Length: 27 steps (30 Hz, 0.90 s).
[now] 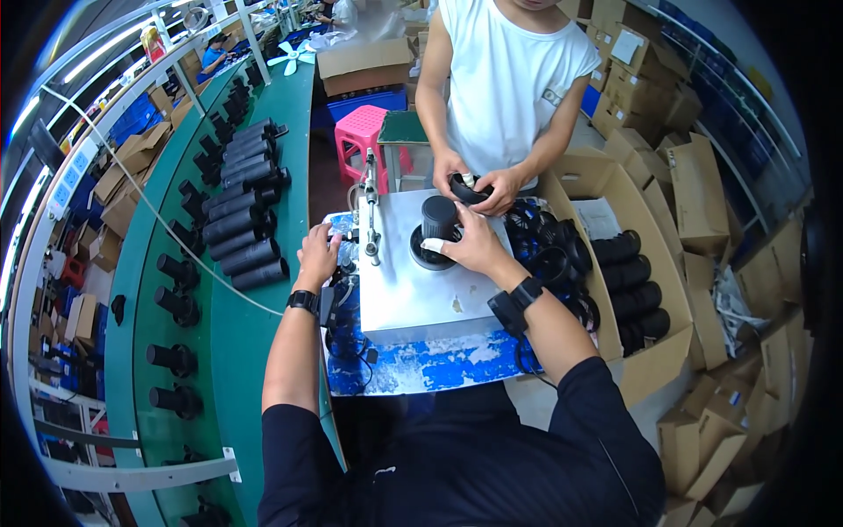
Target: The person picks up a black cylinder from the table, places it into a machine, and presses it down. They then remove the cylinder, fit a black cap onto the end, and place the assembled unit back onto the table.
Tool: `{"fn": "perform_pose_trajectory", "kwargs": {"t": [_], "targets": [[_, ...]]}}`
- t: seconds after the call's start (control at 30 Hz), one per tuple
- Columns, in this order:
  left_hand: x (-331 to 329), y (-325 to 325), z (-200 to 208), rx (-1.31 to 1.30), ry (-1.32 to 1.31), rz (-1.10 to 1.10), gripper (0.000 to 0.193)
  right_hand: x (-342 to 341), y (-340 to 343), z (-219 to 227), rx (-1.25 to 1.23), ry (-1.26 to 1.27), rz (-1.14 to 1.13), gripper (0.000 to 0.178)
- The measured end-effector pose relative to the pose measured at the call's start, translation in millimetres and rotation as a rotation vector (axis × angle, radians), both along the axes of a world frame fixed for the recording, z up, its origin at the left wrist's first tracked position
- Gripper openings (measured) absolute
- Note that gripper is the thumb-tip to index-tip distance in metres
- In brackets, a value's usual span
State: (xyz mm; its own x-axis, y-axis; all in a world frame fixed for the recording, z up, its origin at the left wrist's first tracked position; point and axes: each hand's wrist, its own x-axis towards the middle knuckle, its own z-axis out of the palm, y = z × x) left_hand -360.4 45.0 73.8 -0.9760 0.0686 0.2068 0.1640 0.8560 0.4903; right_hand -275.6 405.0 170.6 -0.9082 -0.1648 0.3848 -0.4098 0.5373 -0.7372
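Note:
My right hand point(481, 244) grips the side of a black ribbed cylindrical part point(439, 216), with a white wrap on the thumb. That part stands upright in a round black ring point(432, 249) on top of a silver metal box point(413, 303). Left of the box's top, my left hand point(318, 256) is closed around something small that I cannot make out. Between my hands rises a metal clamp fixture with a pneumatic cylinder point(371, 211). Across the box, another person's hands point(479, 189) hold a black ring-shaped part point(468, 188).
On the left, a green conveyor bench point(263, 351) carries rows of black cylinders point(241, 228). Black round parts point(549, 250) lie right of the box, beside an open carton point(645, 351) of black cylinders. A pink stool point(360, 127) stands behind; cartons point(720, 430) crowd the right.

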Motion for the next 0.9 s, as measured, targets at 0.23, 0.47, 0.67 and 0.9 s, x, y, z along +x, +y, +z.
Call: {"fn": "perform_pose_trajectory", "kwargs": {"t": [0.23,0.47,0.67,0.9], "targets": [[26,7,32,0.113,-0.162,0.072,0.049,-3,1,-6,0.003,0.013,-0.011,0.073],[146,36,84,0.549,0.279,-0.025,0.040,-10,3,0,0.005,0.144,0.021,0.062],[282,4,86,0.566,0.296,-0.072,0.033,63,-26,161,-0.719,0.256,0.391,0.064],[330,13,112,0.649,0.380,-0.055,0.060,157,-150,22,0.206,0.257,0.592,0.071]]}}
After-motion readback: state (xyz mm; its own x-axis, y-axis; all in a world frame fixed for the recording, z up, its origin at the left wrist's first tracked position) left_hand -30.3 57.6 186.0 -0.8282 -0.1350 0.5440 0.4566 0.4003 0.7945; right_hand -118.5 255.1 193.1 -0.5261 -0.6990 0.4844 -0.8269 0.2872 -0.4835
